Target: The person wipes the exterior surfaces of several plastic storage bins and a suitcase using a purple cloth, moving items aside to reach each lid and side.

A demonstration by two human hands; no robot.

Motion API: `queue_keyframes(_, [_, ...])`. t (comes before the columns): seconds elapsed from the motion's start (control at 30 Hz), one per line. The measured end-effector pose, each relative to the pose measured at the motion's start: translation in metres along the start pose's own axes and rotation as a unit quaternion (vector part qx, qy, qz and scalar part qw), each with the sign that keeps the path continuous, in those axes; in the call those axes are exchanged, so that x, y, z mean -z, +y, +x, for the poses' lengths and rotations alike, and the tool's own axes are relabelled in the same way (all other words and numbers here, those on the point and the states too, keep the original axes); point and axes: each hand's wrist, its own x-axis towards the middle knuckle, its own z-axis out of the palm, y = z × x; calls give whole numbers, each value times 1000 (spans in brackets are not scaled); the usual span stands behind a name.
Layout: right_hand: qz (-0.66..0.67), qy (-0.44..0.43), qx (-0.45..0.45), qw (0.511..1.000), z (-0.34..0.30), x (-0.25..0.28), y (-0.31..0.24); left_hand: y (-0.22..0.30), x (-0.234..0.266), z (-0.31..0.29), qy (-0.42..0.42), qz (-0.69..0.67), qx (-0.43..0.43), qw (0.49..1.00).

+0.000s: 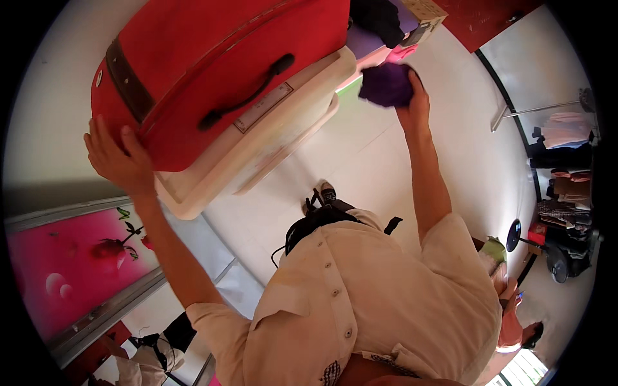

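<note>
A dark purple cloth, bunched and slightly blurred, is at one o'clock in my view, held by my right hand. It lies toward ten o'clock from that hand, which is closed on it; most of the fingers are hidden, so I cannot tell their exact grip. The cloth is apart from the red suitcase, at eleven o'clock, which rests on a pale plastic bin. Near nine o'clock, my left hand touches the suitcase's corner, fingers spread. In my judgement, the left palm should press lightly and evenly so the suitcase sits steady, while the right gathers in the cloth's loose edges. Farther out, at three o'clock, are hanging clothes.
</note>
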Motion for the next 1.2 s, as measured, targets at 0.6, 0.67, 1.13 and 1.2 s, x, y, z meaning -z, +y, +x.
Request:
queue_keyframes(0.6, [-586,-100,271,757,-42,-76,170,-28,-12,-2,-144,-176,-5,974])
queue_keyframes(0.67, [-520,-11,263,813,1,-78,143,-44,-8,-7,-144,-212,-18,966])
queue_keyframes(1.13, [-577,63,303,756,-59,-105,192,-43,-14,-15,-98,-270,-17,958])
queue_keyframes(1.2, [-600,91,337,720,-33,-98,191,-45,-18,-17,-98,-284,-13,954])
